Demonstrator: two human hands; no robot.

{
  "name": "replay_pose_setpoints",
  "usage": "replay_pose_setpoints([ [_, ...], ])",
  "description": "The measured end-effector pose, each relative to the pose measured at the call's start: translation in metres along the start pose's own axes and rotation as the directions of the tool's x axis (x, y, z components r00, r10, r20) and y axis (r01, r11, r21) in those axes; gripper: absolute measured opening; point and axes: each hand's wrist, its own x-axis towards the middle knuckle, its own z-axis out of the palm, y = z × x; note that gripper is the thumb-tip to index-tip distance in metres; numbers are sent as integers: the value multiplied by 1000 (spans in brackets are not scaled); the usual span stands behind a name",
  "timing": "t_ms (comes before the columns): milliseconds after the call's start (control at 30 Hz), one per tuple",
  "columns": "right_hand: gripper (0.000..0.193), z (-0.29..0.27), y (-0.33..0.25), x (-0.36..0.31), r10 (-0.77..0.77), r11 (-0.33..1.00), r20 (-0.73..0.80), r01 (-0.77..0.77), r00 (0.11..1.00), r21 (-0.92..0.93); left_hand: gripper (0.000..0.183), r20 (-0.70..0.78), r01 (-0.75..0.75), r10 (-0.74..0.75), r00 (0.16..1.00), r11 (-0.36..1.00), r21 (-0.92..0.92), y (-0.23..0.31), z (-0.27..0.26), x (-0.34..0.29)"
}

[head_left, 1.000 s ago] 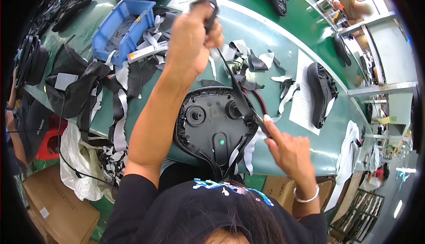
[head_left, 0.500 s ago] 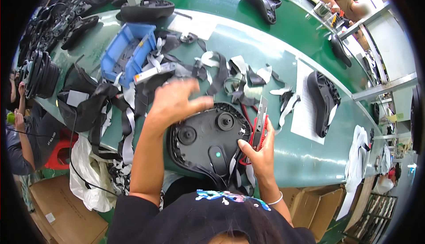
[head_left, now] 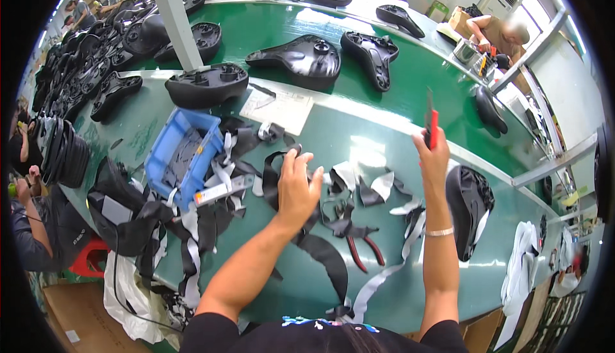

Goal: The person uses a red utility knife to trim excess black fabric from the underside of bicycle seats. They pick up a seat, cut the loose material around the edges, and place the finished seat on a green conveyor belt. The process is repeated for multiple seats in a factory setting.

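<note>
In my raised right hand [head_left: 435, 155] is a red utility knife [head_left: 434, 130], its blade pointing up and away from me. My left hand [head_left: 298, 189] hovers over the bench with its fingers apart, next to a curled black strip [head_left: 270, 183]; I see nothing held in it. Beyond both hands, a black bicycle saddle [head_left: 304, 58] lies on the green surface, beside a narrower saddle [head_left: 373, 52]. Red-handled pliers [head_left: 365, 250] rest among black and white offcuts [head_left: 327, 260] between my forearms.
A blue bin [head_left: 186, 151] holds dark scraps at the left, with a small white box [head_left: 224, 189] beside it. Another saddle [head_left: 469, 209] lies right of my forearm. Metal posts [head_left: 173, 20] rise at the bench's far edge. A co-worker [head_left: 503, 36] sits at the far right.
The view has tilted up. The saddle in front of me is gone from there, and one now shows on the green surface. Both hands have reached farther forward, the right lifting the knife.
</note>
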Motion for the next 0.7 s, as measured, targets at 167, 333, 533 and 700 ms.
replay_pose_setpoints([
  [167,47,110,14,105,-81,957,89,102,993,-271,31,-151,46,-70,986,986,-158,15,-14,16],
  [333,41,161,39,147,-119,887,62,134,991,-442,33,-209,-30,-10,978,981,-191,19,-16,24],
  [533,31,85,-39,57,167,888,294,-273,941,369,47,-110,79,-108,988,967,-243,13,-17,11],
  [700,34,-14,-135,-90,299,667,545,-580,783,467,85,-162,-307,300,940,951,-22,32,-18,12],
])
